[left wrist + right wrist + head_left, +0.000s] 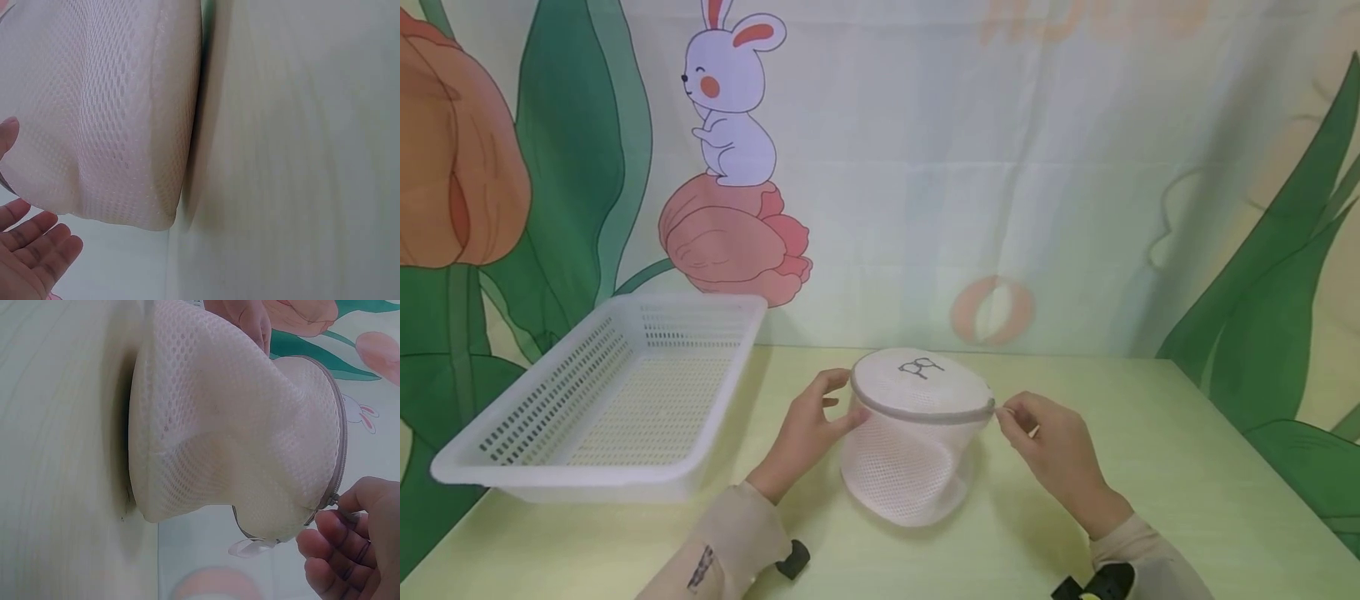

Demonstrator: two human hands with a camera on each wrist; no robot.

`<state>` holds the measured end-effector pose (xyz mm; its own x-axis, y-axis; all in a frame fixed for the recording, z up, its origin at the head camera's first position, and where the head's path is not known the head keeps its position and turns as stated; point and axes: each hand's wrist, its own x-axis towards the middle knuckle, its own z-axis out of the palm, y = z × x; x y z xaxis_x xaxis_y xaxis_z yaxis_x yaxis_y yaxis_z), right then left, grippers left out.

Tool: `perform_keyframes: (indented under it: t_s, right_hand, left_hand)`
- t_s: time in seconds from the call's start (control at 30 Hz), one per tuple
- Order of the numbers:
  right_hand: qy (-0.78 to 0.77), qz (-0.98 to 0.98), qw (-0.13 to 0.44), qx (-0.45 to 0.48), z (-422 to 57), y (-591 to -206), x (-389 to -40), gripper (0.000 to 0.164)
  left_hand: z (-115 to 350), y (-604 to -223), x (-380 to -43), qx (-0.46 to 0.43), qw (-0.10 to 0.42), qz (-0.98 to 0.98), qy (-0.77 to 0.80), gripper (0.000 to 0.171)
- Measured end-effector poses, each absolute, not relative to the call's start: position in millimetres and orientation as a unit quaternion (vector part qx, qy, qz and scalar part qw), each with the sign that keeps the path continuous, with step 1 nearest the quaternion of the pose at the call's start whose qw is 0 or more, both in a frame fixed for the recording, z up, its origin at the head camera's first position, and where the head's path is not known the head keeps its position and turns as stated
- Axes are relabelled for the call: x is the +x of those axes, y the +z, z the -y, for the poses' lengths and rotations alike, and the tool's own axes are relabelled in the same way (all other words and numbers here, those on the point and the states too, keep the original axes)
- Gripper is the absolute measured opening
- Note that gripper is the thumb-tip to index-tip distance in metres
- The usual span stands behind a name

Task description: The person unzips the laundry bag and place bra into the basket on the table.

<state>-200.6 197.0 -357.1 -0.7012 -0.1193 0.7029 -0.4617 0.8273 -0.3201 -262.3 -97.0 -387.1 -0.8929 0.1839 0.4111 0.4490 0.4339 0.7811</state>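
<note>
A white mesh laundry bag [901, 467] stands upright on the table, its side creased inward. Its round lid has a glasses-like print on top and a grey zipper [925, 414] around the rim. My left hand [808, 429] holds the rim at the left, thumb on the near side and index finger by the edge. In the left wrist view the other fingers [53, 250] spread loosely beside the mesh. At the rim's right side my right hand [1048, 442] pinches the zipper pull [334, 500] between thumb and index finger. The bag's inside is hidden.
A white plastic basket [707, 475] with slotted walls stands on the left of the pale green table [1187, 500]. Behind the table hangs a printed cloth [887, 208] with a rabbit and tulips.
</note>
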Motion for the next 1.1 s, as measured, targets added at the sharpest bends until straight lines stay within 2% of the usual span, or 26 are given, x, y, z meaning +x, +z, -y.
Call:
perform_keyframes:
  t_s: [0.33,0.7,0.9,1.1]
  right_hand:
    - [0.233,0.888,0.361,0.166,-199,-358,-202,0.008]
    - [0.223,0.891,0.361,0.162,-203,-359,-204,0.009]
    - [0.218,0.893,0.36,0.161,-205,-359,-205,0.009]
    - [0.217,0.894,0.358,0.159,-208,-356,-204,0.008]
  left_hand:
    - [96,-388,-258,-0.199,0.164,0.83,-0.495,0.054]
    - [91,-385,-252,-0.191,0.176,0.831,-0.492,0.062]
    - [89,-384,-250,-0.199,0.185,0.835,-0.479,0.061]
    - [88,-386,-247,-0.23,0.231,0.827,-0.458,0.056]
